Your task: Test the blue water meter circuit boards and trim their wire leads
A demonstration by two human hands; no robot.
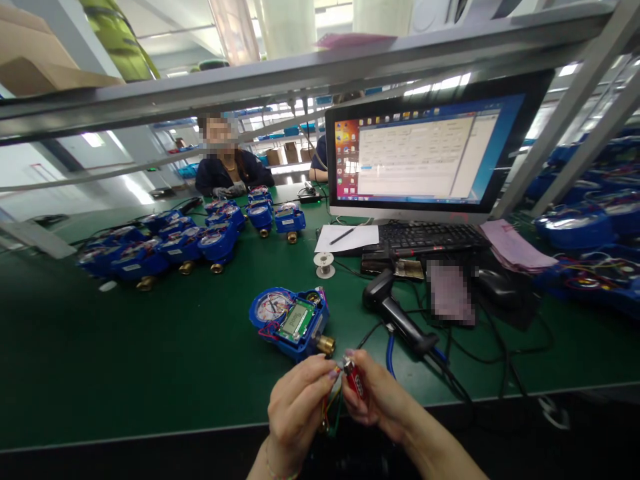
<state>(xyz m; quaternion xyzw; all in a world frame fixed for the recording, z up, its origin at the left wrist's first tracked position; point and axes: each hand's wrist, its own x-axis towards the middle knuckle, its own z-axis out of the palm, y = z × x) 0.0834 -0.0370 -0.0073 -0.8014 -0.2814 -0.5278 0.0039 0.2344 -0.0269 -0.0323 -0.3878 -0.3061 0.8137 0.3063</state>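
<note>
Fingers of the right hand (374,393) grip one red plastic lighter (355,381), long axis slanting, metal top pointing away and leftward; fingers of the left hand (299,399) pinch thin multicoloured wires (326,408), near one blue round-dialled meter (291,323)

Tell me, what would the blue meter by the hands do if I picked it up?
The blue meter would probably feel heavy for its size, because of the brass fitting on it. Its red wires look thin, so they would likely flop and could snag. The uncovered green circuit board may be fragile.
</note>
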